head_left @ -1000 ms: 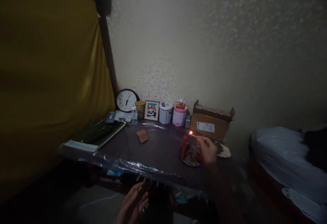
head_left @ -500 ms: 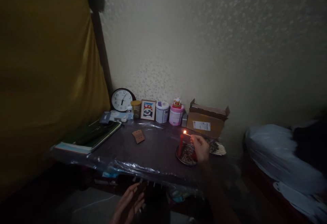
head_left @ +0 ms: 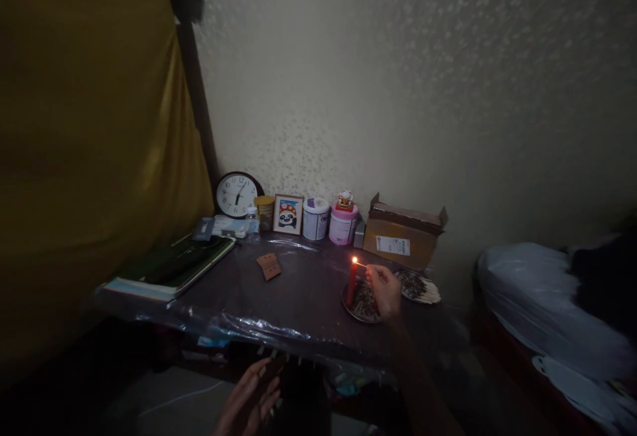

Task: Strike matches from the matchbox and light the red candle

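Observation:
My right hand (head_left: 385,291) pinches a thin match (head_left: 361,265) between thumb and fingertips. The match's burning tip meets the top of a red candle (head_left: 352,283), where a small flame glows. The candle stands upright in a round metal dish (head_left: 362,318) filled with dark bits, and my right hand hides part of that dish. Low in front of the table edge is my left hand (head_left: 253,389), its fingers apart and slightly curved. Its palm lies in deep shadow, and I see nothing clearly held there.
Behind the right hand sits a plate of matchsticks (head_left: 428,291). A brown folded card piece (head_left: 269,267) lies mid-table. Along the wall stand a clock (head_left: 237,194), a panda picture frame (head_left: 288,214), tubs (head_left: 315,220) and a cardboard box (head_left: 405,230). Books (head_left: 174,267) lie left.
My right hand has moved slightly left and down, bringing the match's flame from beside the candle onto its top. My left hand stays about where it was.

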{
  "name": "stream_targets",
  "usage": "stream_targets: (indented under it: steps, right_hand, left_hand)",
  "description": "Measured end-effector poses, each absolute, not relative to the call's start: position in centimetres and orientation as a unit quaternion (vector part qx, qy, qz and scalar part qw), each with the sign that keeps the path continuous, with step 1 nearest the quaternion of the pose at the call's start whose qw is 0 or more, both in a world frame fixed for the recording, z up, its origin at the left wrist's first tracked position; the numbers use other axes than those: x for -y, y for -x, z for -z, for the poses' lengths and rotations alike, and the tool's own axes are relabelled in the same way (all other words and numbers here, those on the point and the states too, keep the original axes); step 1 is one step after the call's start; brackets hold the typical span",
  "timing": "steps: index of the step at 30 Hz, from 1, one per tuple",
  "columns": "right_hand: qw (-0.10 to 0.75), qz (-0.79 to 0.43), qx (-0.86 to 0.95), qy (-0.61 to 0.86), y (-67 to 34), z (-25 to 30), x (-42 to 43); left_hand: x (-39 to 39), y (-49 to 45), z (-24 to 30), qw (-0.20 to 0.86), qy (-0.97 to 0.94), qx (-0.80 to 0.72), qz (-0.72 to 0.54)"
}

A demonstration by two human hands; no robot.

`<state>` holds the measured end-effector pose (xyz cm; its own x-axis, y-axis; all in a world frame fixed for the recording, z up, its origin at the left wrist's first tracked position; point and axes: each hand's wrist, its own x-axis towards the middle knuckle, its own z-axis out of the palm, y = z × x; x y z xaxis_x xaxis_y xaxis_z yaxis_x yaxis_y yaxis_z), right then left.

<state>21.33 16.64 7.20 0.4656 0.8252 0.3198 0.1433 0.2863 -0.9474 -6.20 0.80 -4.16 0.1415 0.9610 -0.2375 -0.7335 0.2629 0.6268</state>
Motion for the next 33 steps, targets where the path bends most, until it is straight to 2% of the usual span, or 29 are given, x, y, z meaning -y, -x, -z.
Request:
stream_targets:
  steps: [33]
  right_hand:
    - [0.66,-0.247,0.454,0.545,-21.4,-7.02,-16.74]
  left_hand:
    - [-1.06,6.3,4.03,0.738,-0.15,-0.325,-0.571]
